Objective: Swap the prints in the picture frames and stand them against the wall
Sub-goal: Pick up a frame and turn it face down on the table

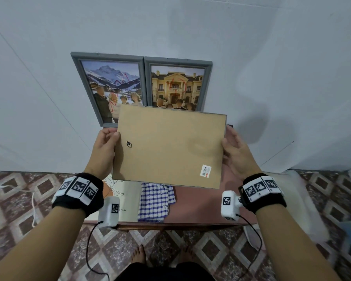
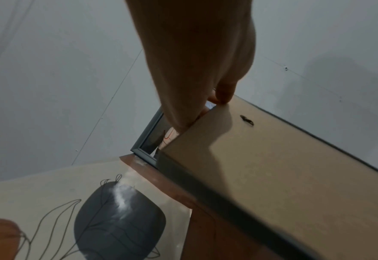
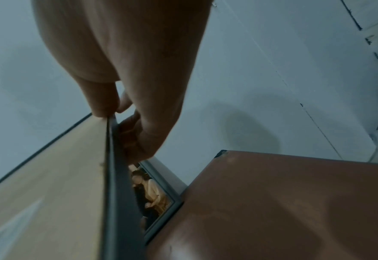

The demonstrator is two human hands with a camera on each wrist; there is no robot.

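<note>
I hold a third picture frame [image 1: 168, 149] above the table, its brown backing board toward me, with a small hanger and a barcode sticker on it. My left hand [image 1: 107, 142] grips its left edge [image 2: 196, 123], thumb on the backing. My right hand [image 1: 234, 151] grips the right edge [image 3: 112, 140], thumb on the back and fingers under the front. Two grey frames lean on the wall behind it: a mountain family print [image 1: 109, 88] on the left and a mansion print [image 1: 177, 86] on the right. Their lower parts are hidden by the held frame.
A loose leaf-drawing print [image 1: 118, 191] [image 2: 72, 211] lies on the reddish-brown table [image 1: 199, 203] [image 3: 283, 202], beside a blue checked cloth [image 1: 155, 201]. The white wall rises right behind the table. A patterned floor, a white cable at the left and my bare feet show below.
</note>
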